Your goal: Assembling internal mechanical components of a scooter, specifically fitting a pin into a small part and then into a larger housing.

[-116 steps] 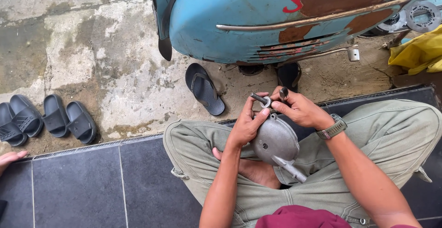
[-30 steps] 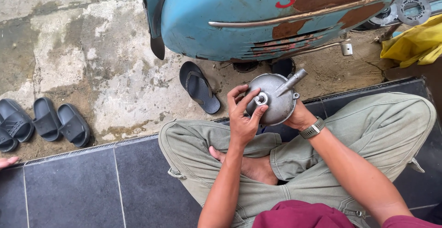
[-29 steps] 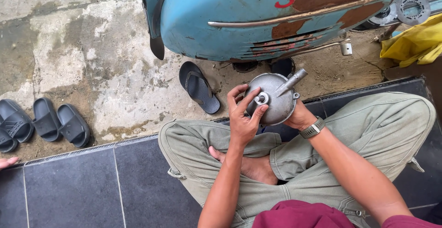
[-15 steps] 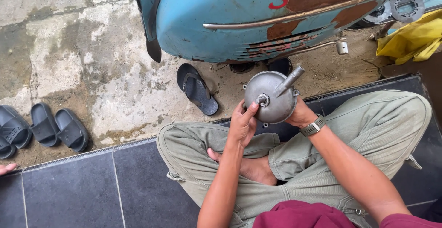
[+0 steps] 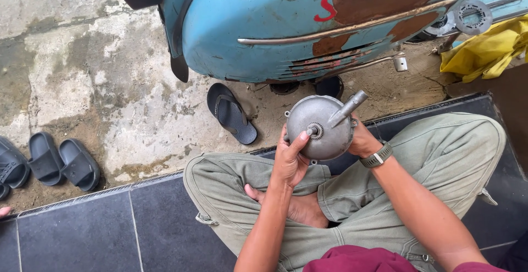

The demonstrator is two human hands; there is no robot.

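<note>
Rough, stained concrete (image 5: 71, 79) meets a strip of dark tiles (image 5: 82, 233) where a person sits cross-legged in olive trousers, facing the flank of a rusted light-blue scooter (image 5: 286, 25). Both hands hold a round grey metal housing (image 5: 320, 127) up over the knees. The left hand (image 5: 290, 159) cups it from the near side, fingers curled about the lower edge and the thumb laid on the small ribbed hub at its centre. The right hand (image 5: 360, 139), a watch on its wrist, is mostly hidden behind the housing and seems to bear it from the back; how its fingers close I cannot tell. A short tube (image 5: 347, 107) juts from the housing up and away from the right hand. Beyond the left hand a dark flip-flop (image 5: 232, 112) lies on the ground, and well off to that side stand black slides (image 5: 63, 161). Past the right hand, a yellow cloth (image 5: 487, 49) is bunched beside the scooter. My judgement: the housing looks heavy and smooth, held mostly at its edges, so a slackened grip could let it tip and fall onto the bare foot (image 5: 297, 209) directly beneath, or the thumb could slide off the hub.
</note>
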